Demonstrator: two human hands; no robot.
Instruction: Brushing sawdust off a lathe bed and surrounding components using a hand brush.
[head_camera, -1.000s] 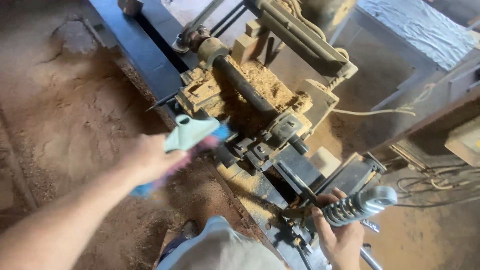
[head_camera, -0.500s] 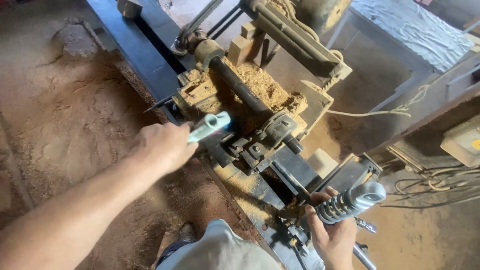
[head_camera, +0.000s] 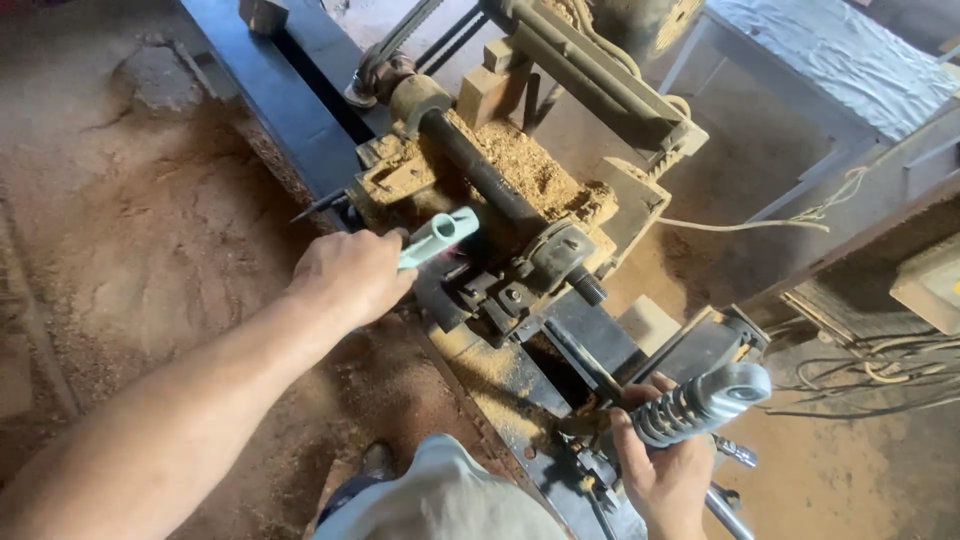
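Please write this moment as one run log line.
left hand: grips pale green handle | right hand: grips ribbed metal handle | machine: covered with sawdust

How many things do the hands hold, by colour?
Pale green: 1, the tool in the left hand.
Silvery grey: 1, the ribbed handle in the right hand.
Total: 2
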